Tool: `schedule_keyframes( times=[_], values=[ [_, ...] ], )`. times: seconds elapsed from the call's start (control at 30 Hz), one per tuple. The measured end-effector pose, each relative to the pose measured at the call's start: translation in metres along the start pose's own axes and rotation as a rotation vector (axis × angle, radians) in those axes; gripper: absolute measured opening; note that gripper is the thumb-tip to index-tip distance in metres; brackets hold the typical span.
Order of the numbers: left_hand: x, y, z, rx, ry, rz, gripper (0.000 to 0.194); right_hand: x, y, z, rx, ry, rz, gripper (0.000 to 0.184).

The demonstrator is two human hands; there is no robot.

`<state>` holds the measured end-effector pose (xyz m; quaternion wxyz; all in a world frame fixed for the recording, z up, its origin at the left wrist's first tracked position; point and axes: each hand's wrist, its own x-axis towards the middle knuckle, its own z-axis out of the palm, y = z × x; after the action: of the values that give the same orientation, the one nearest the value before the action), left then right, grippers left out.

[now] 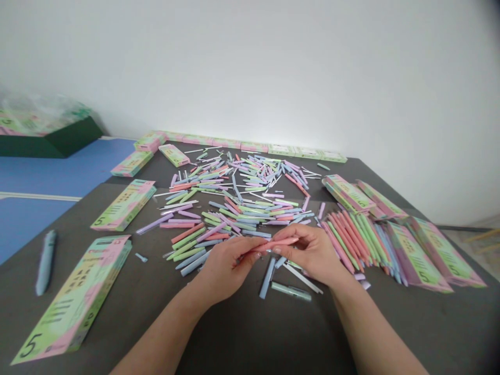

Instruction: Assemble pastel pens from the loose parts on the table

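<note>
Both my hands meet over the dark table (250,333), pinching one pink pen (279,243) between them. My left hand (224,263) grips its left end with curled fingers. My right hand (312,252) holds the right part, thumb and fingers closed on it. Just beyond my hands lies a wide scatter of pastel pen barrels and thin refills (238,203). Under my right hand lie a blue barrel (267,278), a green pen (291,291) and a white refill.
A row of assembled pens (357,239) lies to the right, beside flat pastel boxes (425,250). More boxes (74,299) sit at the left and along the back edge. A blue pen (46,262) lies at the far left. A green bin (47,133) stands on the blue surface.
</note>
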<state>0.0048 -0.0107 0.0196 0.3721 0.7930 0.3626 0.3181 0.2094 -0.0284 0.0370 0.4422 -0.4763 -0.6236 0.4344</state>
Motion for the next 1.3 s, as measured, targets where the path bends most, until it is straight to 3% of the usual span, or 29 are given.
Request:
schedule_keyframes(
  times=[0.3, 0.5, 0.6, 0.73, 0.87, 1.17, 1.23, 1.3],
  values=[
    [0.0, -0.003, 0.004, 0.127, 0.038, 0.112, 0.026, 0.003, 0.009, 0.003, -0.084, 0.007, 0.08, 0.026],
    [0.001, -0.003, 0.003, 0.16, 0.017, 0.087, 0.027, 0.005, 0.01, 0.001, -0.229, -0.057, 0.04, 0.038],
    [0.001, -0.004, 0.001, 0.167, 0.012, 0.045, 0.027, 0.003, 0.006, -0.006, -0.172, -0.115, -0.009, 0.031],
    [0.002, -0.005, -0.001, 0.172, 0.028, 0.02, 0.025, 0.0, -0.001, -0.014, -0.195, -0.05, -0.076, 0.029],
    [0.002, -0.006, -0.001, 0.198, 0.034, 0.02, 0.024, 0.001, -0.004, -0.015, -0.292, -0.024, -0.073, 0.01],
    [0.001, -0.005, 0.002, 0.246, 0.018, 0.008, 0.025, 0.005, 0.002, -0.007, -0.383, -0.062, 0.034, 0.047],
    [0.001, -0.006, 0.002, 0.255, 0.02, 0.008, 0.025, 0.004, 0.002, -0.009, -0.363, -0.094, 0.024, 0.045],
    [0.002, -0.007, 0.001, 0.26, 0.025, 0.01, 0.025, 0.004, 0.002, -0.012, -0.307, -0.103, -0.015, 0.029]
  ],
)
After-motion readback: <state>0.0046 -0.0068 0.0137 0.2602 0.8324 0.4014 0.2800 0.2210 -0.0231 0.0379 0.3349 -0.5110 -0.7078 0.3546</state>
